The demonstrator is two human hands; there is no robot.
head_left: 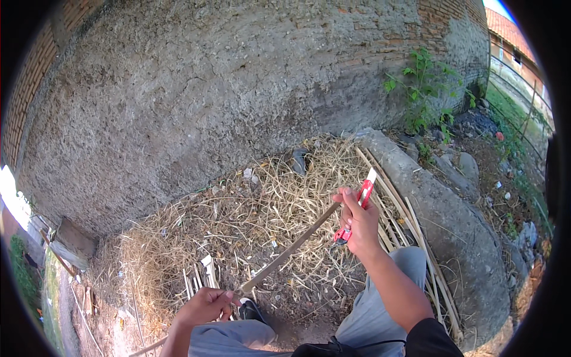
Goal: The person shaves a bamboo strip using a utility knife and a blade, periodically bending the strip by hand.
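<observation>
A long, flat brown bamboo strip [291, 249] slants between my two hands, its upper end at the right. My left hand [205, 308] is closed at the strip's lower end, thumb and fingers together. In my right hand [361, 225] is a red utility knife [366, 191], its pale tip pointing up and the other end showing below the fingers. Thumb and forefinger of that same hand pinch the strip's upper end. My palm hides the middle of the knife.
Straw-like shavings [148, 262] cover the ground before a rough plastered wall [238, 89]. Long pale strips [425, 244] lie along a concrete ledge [452, 244] at right. Several short pale pieces [209, 272] lie near my shoe [253, 312]. A leafy plant [425, 89] grows by the wall.
</observation>
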